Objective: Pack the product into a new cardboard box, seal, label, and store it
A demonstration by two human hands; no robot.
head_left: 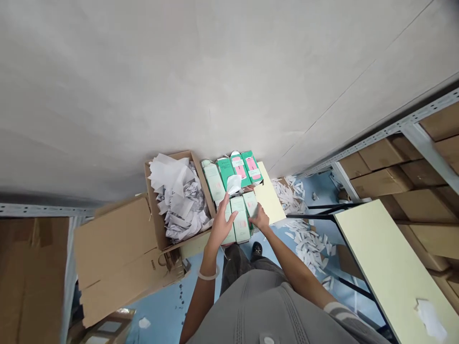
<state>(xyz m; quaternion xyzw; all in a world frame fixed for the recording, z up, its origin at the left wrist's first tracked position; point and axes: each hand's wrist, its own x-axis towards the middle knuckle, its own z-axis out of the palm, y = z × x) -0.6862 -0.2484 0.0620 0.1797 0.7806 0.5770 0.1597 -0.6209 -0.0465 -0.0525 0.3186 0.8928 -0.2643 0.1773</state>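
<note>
Two hands: both reach in over the near row of boxes, a pale ring around the left wrist.
Right grip: the right hand has thumb and fingers bent around the right side of the end box; how firmly, I can't tell from here.
Left grip: the left hand has its thumb well apart from the forefinger; white paper meets the fingertips, though I can't tell whether they pinch it.
End box: it lies up and to the left of the right hand, the nearer of the two, its long axis running roughly from wall to person.
Middle box: between the hands, just left of the end box, its long axis also pointing toward the person.
Far row: a pale box, a plain green box and two with pink panels, near the wall.
Surface: pale yellow, showing right of the boxes.
Carton: just left of the boxes, heaped with crumpled paper.
Floor: blue, strewn with paper strips to the right.
</note>
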